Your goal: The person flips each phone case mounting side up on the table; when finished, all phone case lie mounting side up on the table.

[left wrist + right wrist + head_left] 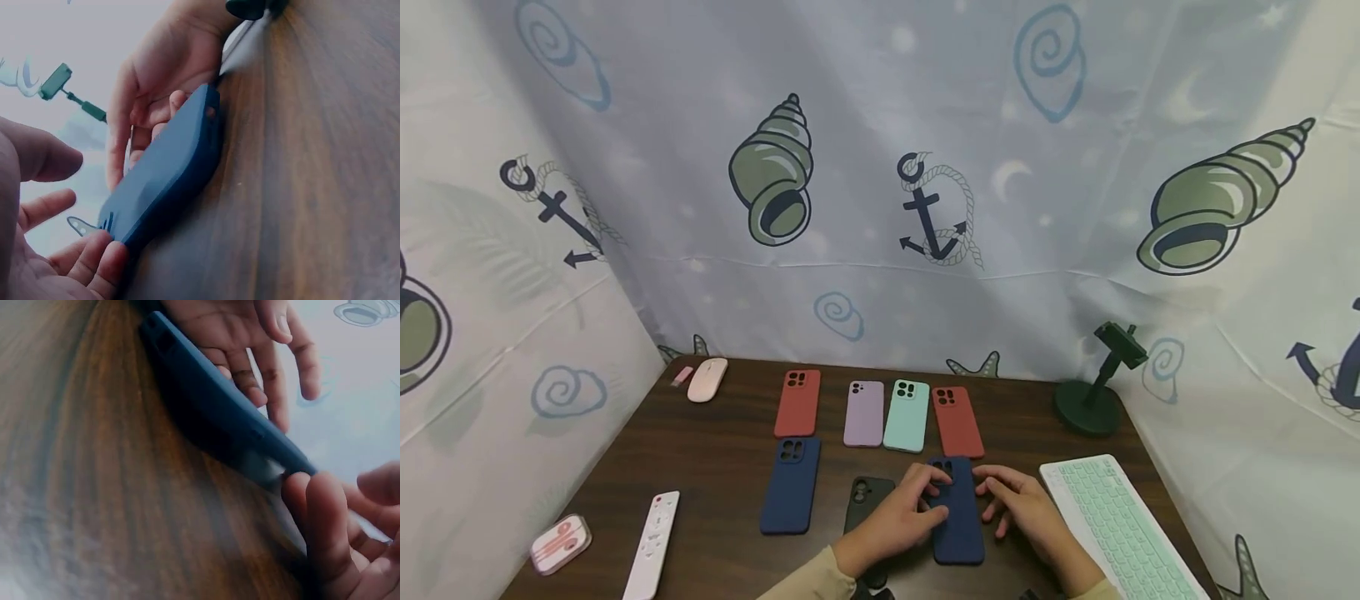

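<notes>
A dark blue phone case (pixel 958 521) lies on the wooden table between the two hands, its camera cut-outs at the far end. My left hand (pixel 904 510) is at its left side. In the left wrist view, the lower fingers touch the edge of the blue case (pixel 165 165) while the thumb stays off it. At the right side is my right hand (pixel 1022 507), with loosely bent fingers. Its fingertips touch the case edge (pixel 231 403) in the right wrist view, thumb apart. A black phone case (pixel 867 497) is partly hidden under my left forearm.
Beyond the hands lie a red case (pixel 958 423), mint case (pixel 907 417), purple case (pixel 864 414) and another red case (pixel 797 404). Another blue case (pixel 791 487), a remote (pixel 652 542), earphones box (pixel 561 544) and mouse (pixel 707 380) lie left; a keyboard (pixel 1120 517) and green stand (pixel 1093 400) right.
</notes>
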Demonstrator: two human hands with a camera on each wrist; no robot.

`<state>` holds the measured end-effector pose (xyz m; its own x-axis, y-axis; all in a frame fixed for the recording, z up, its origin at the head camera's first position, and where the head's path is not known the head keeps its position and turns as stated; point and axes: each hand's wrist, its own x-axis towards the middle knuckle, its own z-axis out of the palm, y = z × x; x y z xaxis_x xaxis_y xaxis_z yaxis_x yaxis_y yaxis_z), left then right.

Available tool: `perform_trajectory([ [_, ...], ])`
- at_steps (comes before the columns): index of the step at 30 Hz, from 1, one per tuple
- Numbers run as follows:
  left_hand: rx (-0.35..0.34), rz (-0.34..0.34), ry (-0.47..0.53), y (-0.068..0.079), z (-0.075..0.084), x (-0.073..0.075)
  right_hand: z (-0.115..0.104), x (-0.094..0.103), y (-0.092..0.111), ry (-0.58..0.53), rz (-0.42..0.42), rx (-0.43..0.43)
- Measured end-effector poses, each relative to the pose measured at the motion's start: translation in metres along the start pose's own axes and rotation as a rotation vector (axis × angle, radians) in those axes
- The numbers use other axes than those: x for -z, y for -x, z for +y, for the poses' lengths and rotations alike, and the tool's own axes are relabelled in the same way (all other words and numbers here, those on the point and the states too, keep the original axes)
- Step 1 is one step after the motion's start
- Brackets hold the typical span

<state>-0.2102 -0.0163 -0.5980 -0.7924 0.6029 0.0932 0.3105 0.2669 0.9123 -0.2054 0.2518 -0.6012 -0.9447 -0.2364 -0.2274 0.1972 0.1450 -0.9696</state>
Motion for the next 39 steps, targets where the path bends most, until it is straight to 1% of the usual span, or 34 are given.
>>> perform_trajectory([
  [5, -0.014, 0.027, 0.07, -0.002, -0.004, 0.002, 0.0, 0.003, 0.001, -0.021, -0.073, 0.033],
  [7, -0.013, 0.031, 0.085, -0.003, -0.004, 0.003, 0.0, 0.004, 0.001, -0.01, -0.116, 0.066],
  [10, 0.0, 0.028, 0.094, -0.003, -0.003, 0.003, 0.001, 0.004, 0.001, 0.032, -0.167, 0.118],
  [13, 0.008, 0.028, 0.096, -0.002, -0.002, 0.002, 0.002, 0.003, 0.001, 0.09, -0.226, 0.188],
  [17, 0.004, 0.029, 0.106, -0.001, -0.002, 0.001, 0.004, 0.001, 0.001, 0.161, -0.286, 0.242],
  [21, 0.008, 0.015, 0.126, -0.001, -0.003, 0.002, 0.005, -0.002, 0.002, 0.21, -0.296, 0.233],
  [28, 0.004, 0.011, 0.122, -0.001, 0.003, 0.001, 0.002, -0.007, 0.007, 0.353, -0.289, 0.35],
  [31, -0.001, 0.014, 0.122, -0.002, 0.003, 0.0, 0.001, -0.01, 0.007, 0.395, -0.273, 0.345],
  [34, -0.012, 0.019, 0.121, -0.002, 0.002, 0.001, 0.0, -0.012, 0.008, 0.414, -0.259, 0.35],
  [39, -0.012, -0.014, 0.127, -0.004, 0.001, 0.003, -0.002, -0.011, 0.008, 0.435, -0.248, 0.327],
])
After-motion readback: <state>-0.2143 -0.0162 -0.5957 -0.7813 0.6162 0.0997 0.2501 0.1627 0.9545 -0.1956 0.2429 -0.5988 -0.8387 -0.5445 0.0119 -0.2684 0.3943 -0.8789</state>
